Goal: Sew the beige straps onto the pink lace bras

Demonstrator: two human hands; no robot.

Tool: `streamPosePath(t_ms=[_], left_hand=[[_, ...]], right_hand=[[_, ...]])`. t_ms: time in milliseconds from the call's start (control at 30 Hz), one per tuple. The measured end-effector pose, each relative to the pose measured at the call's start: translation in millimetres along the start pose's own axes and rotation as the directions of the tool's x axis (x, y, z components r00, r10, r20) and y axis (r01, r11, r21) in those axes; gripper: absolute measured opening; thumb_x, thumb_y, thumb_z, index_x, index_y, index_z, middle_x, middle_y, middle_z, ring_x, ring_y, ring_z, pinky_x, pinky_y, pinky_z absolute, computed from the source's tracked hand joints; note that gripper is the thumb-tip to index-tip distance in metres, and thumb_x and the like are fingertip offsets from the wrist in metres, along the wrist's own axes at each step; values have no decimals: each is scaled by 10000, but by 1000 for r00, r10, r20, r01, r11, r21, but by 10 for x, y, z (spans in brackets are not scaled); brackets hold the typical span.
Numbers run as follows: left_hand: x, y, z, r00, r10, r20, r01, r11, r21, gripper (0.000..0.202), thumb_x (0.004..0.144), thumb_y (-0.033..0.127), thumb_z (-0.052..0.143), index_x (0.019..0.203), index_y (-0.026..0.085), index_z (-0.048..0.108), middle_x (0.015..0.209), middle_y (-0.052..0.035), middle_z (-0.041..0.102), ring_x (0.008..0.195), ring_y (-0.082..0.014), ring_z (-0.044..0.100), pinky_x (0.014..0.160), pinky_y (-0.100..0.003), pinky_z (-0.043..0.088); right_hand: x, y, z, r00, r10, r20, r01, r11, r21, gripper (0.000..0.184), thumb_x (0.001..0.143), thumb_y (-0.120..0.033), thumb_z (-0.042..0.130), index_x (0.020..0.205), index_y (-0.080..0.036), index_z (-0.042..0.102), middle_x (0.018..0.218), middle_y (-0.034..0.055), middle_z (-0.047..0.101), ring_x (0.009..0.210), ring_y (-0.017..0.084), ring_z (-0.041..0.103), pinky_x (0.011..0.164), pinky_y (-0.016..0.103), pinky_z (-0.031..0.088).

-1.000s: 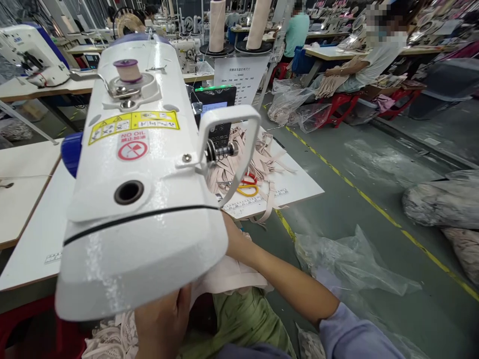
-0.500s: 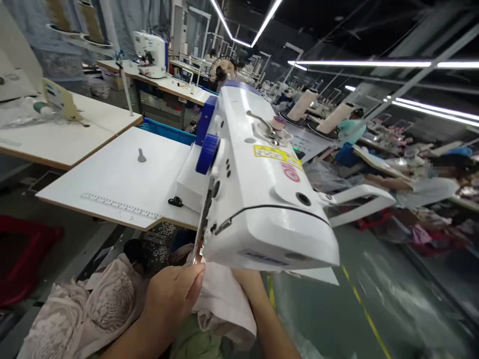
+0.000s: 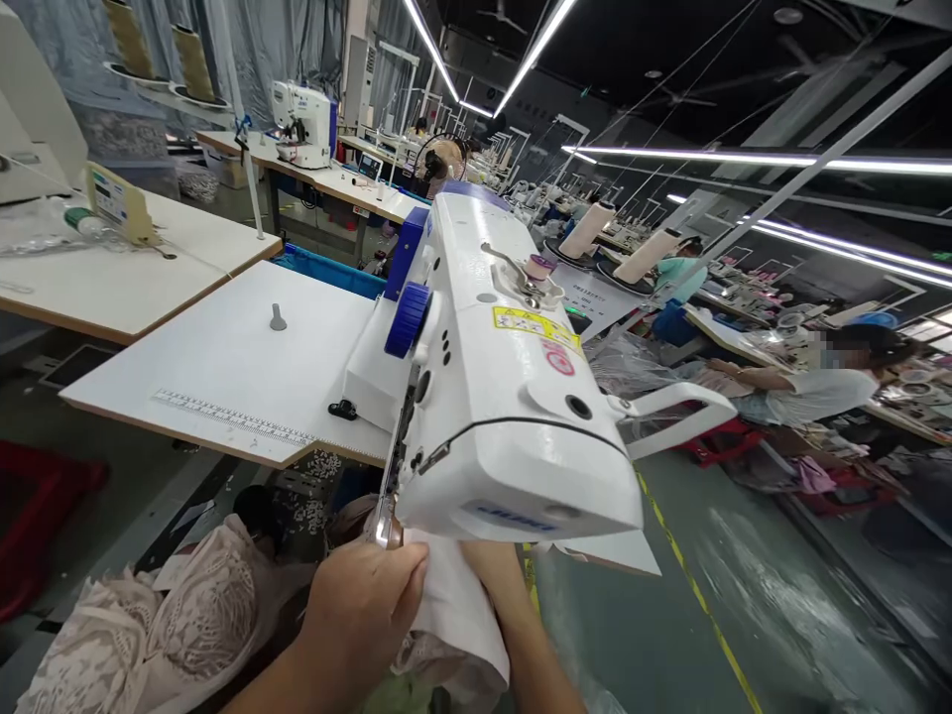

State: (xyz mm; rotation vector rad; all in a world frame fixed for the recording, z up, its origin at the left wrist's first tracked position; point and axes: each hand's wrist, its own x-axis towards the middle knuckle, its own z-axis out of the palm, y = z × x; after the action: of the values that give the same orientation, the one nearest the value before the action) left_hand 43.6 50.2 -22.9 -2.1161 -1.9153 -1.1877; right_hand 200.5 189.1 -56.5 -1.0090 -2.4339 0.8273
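A white sewing machine [image 3: 513, 397] with a blue handwheel fills the middle of the view. Under the front of its head, beside the needle area, my left hand [image 3: 364, 605] is closed with its thumb pressed on a pale pink fabric piece [image 3: 453, 605]. The fabric hangs down between my arms and shows a lacy lower edge. My right hand [image 3: 483, 565] reaches beneath the machine head on the far side of the cloth; its fingers are hidden by the head. Pale pink lace bras [image 3: 200, 605] lie heaped to the left of my left arm.
The white machine table [image 3: 223, 347] carries a printed ruler and a small grey metal piece [image 3: 278, 317]. Another worktable [image 3: 185, 268] stands at left. Thread cones [image 3: 587, 230] rise behind the machine. A co-worker [image 3: 825, 382] sits at right, beyond a yellow floor line [image 3: 691, 575].
The view has shifted slightly, so the machine appears a little farther left and the picture is sharper. My left hand sits slightly lower and farther right, still on the fabric.
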Motion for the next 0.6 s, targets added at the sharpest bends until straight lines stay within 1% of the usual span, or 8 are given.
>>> streamPosePath(t_ms=[100,200,300,367,433,467,533,600], left_hand=[[20,20,-8,1000,25,5,-25,1000,10,248,976,256,446,924,207,684,649,-5,721,557,-173,691,547,-290,480],[31,24,-23,998,39,46,-39,999,-2,239,966,228,446,906,208,677,602,10,685,517,-174,664,509,-294,456],[10,0,-28,998,53,29,-52,998,-28,208,959,210,458,945,195,664,649,5,710,542,-177,675,520,-301,470],[-18,-34,-31,998,64,0,-64,997,-41,190,963,217,470,1006,189,653,732,-3,751,602,-179,703,562,-300,499],[-45,-79,-49,998,62,-5,-62,997,-50,185,971,231,480,1048,202,645,827,-1,779,671,-175,728,608,-290,522],[-55,-106,-67,999,53,0,-53,997,-56,184,974,239,485,1061,212,644,868,2,785,701,-170,735,630,-282,531],[-72,-169,-126,998,42,40,-38,995,-92,190,977,258,495,1096,227,640,929,4,787,759,-160,742,670,-261,545],[-85,-247,-212,986,73,147,-50,986,-157,204,977,270,501,1130,243,632,917,13,782,759,-144,736,665,-236,547]], right_hand=[[7,-48,-38,998,43,-56,-42,999,25,374,913,-290,466,1231,-274,661,1189,66,720,1228,323,578,1006,474,504],[32,-112,-75,986,86,-146,-70,992,106,348,893,-336,512,1181,-244,684,1176,84,723,1198,319,592,984,450,509],[65,-199,-94,960,166,-227,-101,957,273,330,864,-375,557,1120,-225,703,1140,96,731,1157,320,605,977,441,500],[63,-266,-81,948,223,-227,-110,899,424,323,850,-401,577,1087,-224,706,1112,93,733,1117,311,616,971,429,494],[13,-337,-31,937,286,-201,-112,791,602,329,844,-444,596,1064,-222,699,1094,84,727,1068,290,624,956,403,492],[-37,-371,10,928,331,-172,-123,708,695,334,845,-470,604,1049,-220,692,1072,77,725,1031,276,631,934,385,497],[-191,-436,124,903,425,-57,-167,471,866,362,861,-529,604,1032,-218,669,990,57,716,934,242,640,856,348,511],[-397,-497,262,888,450,97,-199,185,962,405,864,-591,603,1008,-215,644,886,34,690,817,207,632,752,310,508]])
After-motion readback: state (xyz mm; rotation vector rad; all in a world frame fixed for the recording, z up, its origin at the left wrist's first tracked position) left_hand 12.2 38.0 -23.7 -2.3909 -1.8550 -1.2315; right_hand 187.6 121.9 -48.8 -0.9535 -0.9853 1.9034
